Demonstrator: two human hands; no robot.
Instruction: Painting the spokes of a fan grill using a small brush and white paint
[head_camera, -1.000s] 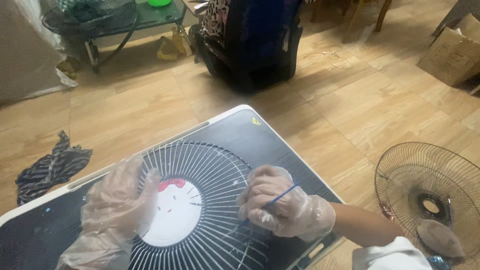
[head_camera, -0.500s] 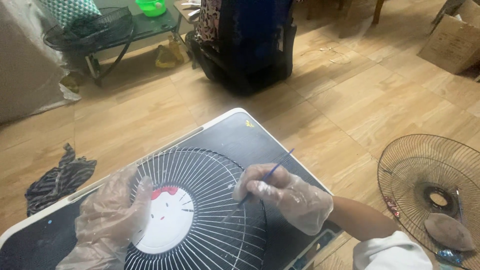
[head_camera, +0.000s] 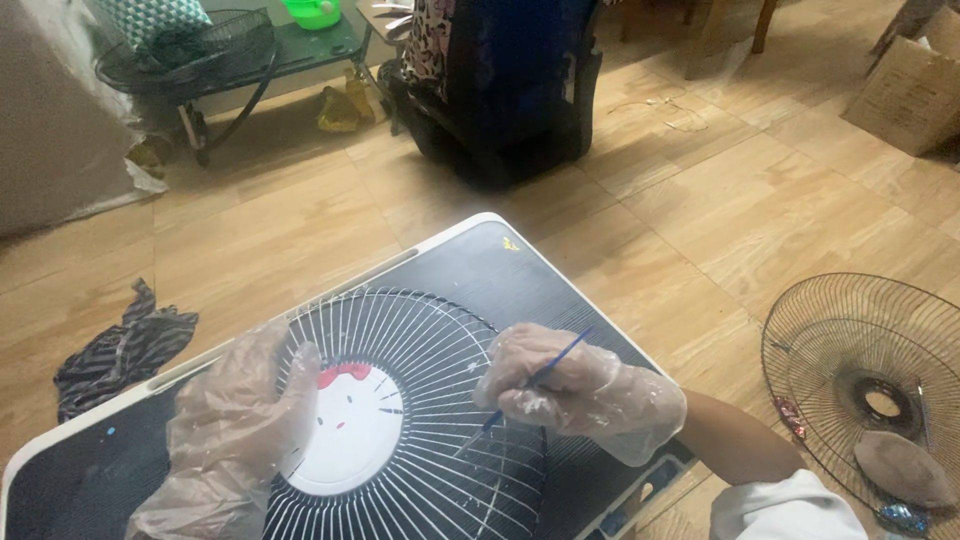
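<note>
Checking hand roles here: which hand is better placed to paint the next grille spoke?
Right. The right hand holds the thin brush, tip at the spokes; the left hand lies flat on the fan grille.

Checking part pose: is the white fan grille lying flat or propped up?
Lying flat. The white fan grille rests face up on the dark tray table; the left hand presses its rim, the right hand holds a thin brush.

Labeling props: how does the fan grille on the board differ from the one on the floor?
The fan grille on the board has white spokes and a white cartoon centre; the floor grille is dark bare wire with an open hub. The first is under both gloved hands, the second untouched. Both are round and lie flat.
</note>
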